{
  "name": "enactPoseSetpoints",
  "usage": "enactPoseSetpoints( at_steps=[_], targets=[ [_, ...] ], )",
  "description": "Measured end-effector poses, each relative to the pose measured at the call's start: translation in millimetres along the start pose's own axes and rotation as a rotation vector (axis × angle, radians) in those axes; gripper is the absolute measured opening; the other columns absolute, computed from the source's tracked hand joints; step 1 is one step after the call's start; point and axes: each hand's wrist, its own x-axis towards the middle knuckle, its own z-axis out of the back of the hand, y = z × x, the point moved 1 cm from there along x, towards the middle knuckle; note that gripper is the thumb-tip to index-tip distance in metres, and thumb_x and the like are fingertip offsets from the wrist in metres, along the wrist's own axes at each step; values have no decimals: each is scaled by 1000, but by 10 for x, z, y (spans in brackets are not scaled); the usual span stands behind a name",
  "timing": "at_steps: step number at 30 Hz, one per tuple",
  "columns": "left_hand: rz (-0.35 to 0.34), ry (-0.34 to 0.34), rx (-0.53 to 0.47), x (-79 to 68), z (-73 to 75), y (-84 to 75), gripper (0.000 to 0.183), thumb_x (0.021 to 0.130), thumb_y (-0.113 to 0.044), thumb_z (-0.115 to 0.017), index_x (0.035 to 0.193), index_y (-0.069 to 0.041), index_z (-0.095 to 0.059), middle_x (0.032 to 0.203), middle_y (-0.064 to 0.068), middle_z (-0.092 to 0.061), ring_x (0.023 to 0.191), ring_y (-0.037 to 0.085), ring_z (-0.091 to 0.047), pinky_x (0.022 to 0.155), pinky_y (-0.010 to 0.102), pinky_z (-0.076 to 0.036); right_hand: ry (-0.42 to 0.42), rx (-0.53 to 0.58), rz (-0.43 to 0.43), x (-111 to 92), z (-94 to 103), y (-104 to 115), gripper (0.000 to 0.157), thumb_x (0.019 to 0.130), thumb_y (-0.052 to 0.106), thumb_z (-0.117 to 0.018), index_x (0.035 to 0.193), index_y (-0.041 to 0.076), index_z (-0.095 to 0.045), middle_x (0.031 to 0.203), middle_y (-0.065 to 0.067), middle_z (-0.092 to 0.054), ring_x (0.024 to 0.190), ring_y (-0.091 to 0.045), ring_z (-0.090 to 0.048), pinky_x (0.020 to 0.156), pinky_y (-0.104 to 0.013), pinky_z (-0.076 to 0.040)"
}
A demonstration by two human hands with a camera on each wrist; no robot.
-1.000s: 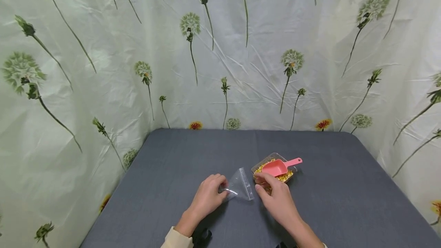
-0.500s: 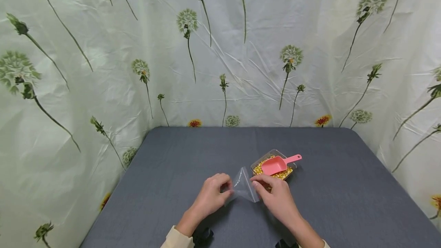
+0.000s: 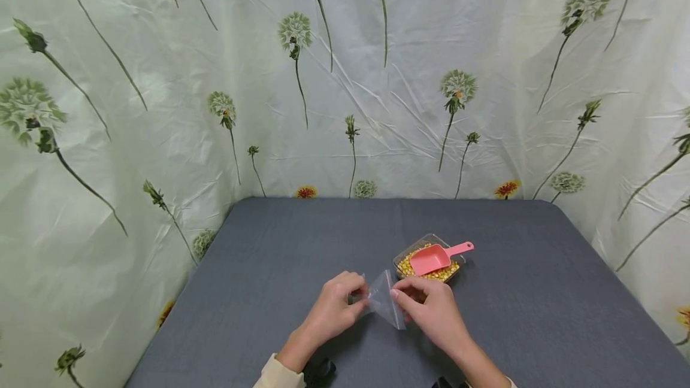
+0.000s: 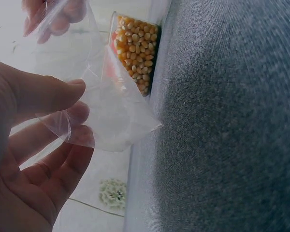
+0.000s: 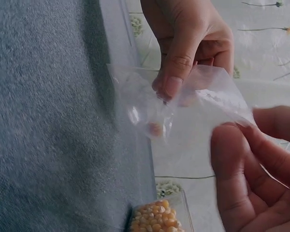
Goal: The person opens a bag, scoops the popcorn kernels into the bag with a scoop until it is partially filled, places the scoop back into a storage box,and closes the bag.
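A small clear zip bag (image 3: pixel 384 301) is held up between both hands over the dark grey table. My left hand (image 3: pixel 336 307) pinches its left side between thumb and fingers. At the zip edge, the thumb and fingertips of my right hand (image 3: pixel 433 311) pinch the plastic. In the left wrist view the bag (image 4: pixel 118 118) looks crinkled and see-through, with one corner pointing away from the left thumb. The right wrist view has the bag (image 5: pixel 212 96) stretched between the two hands.
Just beyond my right hand stands a clear plastic box (image 3: pixel 429 236) of yellow corn kernels (image 3: pixel 405 266). A pink scoop (image 3: pixel 429 260) lies on the kernels, its handle past the box's right side. Behind the table (image 3: pixel 302 238) hangs a dandelion-print curtain (image 3: pixel 259 76).
My left hand has shifted slightly right with the bag. The right hand, apart from the bag at first, has come to its zip edge and now pinches it.
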Motion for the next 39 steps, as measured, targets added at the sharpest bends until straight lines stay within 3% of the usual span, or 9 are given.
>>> enactPoseSetpoints(
  at_steps=[7,11,15,19,21,24,29,34,39],
  targets=[
    [52,-3,-22,12,15,-15,28,82,-2,-81,86,-21,-61,84,-12,-57,80,7,-56,70,26,-51,90,15,-29,4,6,9,10,91,23,-77,86,17,-71,69,-3,-63,55,-21,-61,54,-34,-54],
    [47,-21,12,18,33,-31,33,82,2,-76,106,-20,-67,106,-12,-60,98,8,-58,81,31,-52,78,85,-51,11,8,20,14,92,23,-76,88,11,-69,72,-7,-63,59,-22,-61,56,-35,-55],
    [-40,-152,1,20,50,-82,54,77,11,-66,120,-22,-66,121,-10,-59,109,11,-55,85,33,-49,44,135,-47,-1,-6,12,11,94,15,-73,91,6,-69,73,-9,-64,60,-25,-62,56,-37,-55],
    [-116,-267,-153,7,75,-212,40,83,9,-66,112,-19,-68,100,-5,-65,86,8,-59,68,25,-50,53,155,-21,-30,-33,-5,10,95,13,-71,92,4,-68,73,-10,-64,61,-26,-62,57,-36,-55],
    [-85,-238,-276,6,94,-299,26,90,5,-66,107,-15,-69,90,-1,-67,76,6,-60,60,24,-50,72,163,1,-46,-47,-12,11,95,15,-71,92,5,-68,73,-9,-64,62,-25,-63,57,-36,-55],
    [59,-133,-435,15,141,-440,11,97,-3,-64,103,-10,-69,86,5,-68,71,10,-63,58,27,-52,101,177,46,-69,-63,-10,12,95,19,-72,92,7,-69,74,-7,-65,63,-26,-65,57,-36,-55],
    [241,-3,-561,49,165,-537,7,100,-11,-63,98,-9,-70,83,7,-67,65,25,-62,56,30,-53,150,169,109,-90,-94,7,14,96,24,-71,93,10,-69,75,-5,-66,63,-30,-64,57,-37,-55],
    [297,42,-580,33,82,-453,8,98,-18,-68,90,-18,-68,81,-2,-64,64,8,-58,54,27,-52,198,153,129,-87,-141,4,15,97,28,-69,91,15,-68,76,-3,-66,61,-26,-62,57,-33,-53],
    [271,30,-542,16,46,-417,11,98,-19,-68,87,-19,-65,79,-4,-63,65,6,-58,54,27,-52,210,155,170,-96,-173,17,12,97,25,-69,91,15,-68,76,-5,-66,60,-26,-62,55,-32,-53]
  ],
)
